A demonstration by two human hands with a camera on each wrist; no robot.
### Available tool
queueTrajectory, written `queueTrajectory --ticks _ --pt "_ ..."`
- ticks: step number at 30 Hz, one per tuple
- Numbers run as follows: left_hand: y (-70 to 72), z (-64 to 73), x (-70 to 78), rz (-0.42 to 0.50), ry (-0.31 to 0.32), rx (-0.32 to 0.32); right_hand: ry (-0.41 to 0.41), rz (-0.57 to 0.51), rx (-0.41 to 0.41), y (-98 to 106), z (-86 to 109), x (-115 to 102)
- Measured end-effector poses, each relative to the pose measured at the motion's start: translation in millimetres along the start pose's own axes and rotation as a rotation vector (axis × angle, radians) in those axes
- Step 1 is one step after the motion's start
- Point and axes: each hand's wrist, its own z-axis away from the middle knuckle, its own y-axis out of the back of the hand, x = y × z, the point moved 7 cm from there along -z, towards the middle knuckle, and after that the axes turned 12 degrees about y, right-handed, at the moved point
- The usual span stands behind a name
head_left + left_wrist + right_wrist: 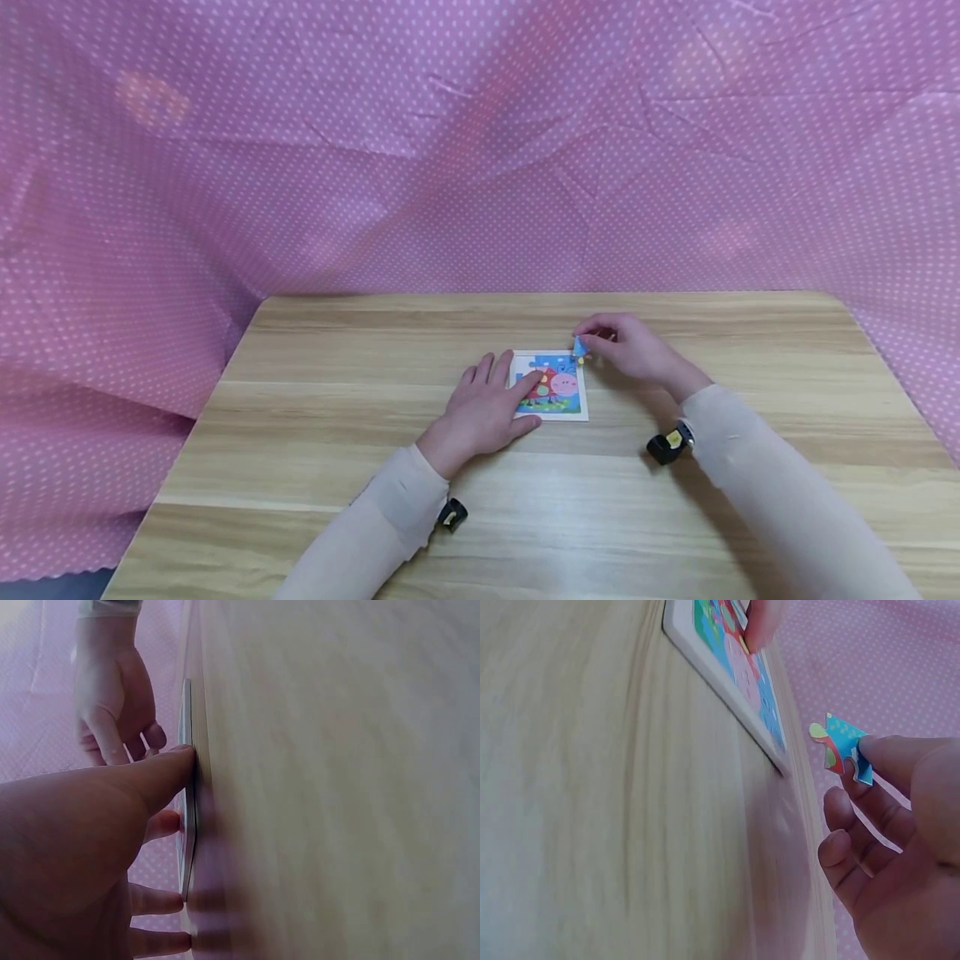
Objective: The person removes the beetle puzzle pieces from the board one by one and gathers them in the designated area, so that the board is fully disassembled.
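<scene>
A small square jigsaw puzzle in a white frame point(564, 417) lies flat on the table, its picture showing a red, pink-faced ladybug on blue and green. Over its left side rests my left hand point(480, 417), fingers spread and mostly straight. The left thumb point(169, 776) touches the frame's near edge in the left wrist view. Above the puzzle's far right corner, my right hand point(633, 346) pinches a puzzle piece point(844, 746) between thumb and index finger. This piece is blue with red, green and yellow parts. A pale patch shows at the picture's upper left, partly hidden by my left hand.
The wooden table point(337, 333) extends on all sides of the puzzle. Behind it hangs a pink cloth point(480, 167) with white dots. Black wrist straps point(666, 447) hang under both sleeves.
</scene>
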Motion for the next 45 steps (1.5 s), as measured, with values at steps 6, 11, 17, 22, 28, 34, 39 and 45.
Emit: queueTrajectory --ticks 6,11,17,22,28,34,39,45 --pt "2.3 0.7 0.5 -0.007 0.006 -0.002 -0.031 0.03 0.005 5.6 5.0 9.4" --pt "2.6 1.2 0.5 -0.005 0.007 0.003 -0.044 0.052 0.003 10.6 9.4 14.6" --pt "1.8 1.2 -0.3 -0.012 0.008 0.006 -0.047 0.107 0.006 15.1 11.6 19.5" --pt "0.6 0.5 -0.9 -0.019 0.004 0.014 -0.037 0.158 0.017 13.4 9.2 22.6" --pt "-0.6 0.2 -0.6 -0.021 0.002 0.016 -0.019 0.185 0.028 12.3 6.3 24.5" --pt "0.7 1.0 -0.3 -0.011 0.001 0.02 -0.005 0.218 0.02 12.1 2.6 23.5" --pt "0.3 0.5 -0.4 -0.007 -0.002 0.022 -0.005 0.198 0.028 12.4 1.9 24.0" --pt "-0.8 0.2 -1.0 -0.004 -0.002 0.01 0.01 0.187 0.05 10.8 5.1 19.1"
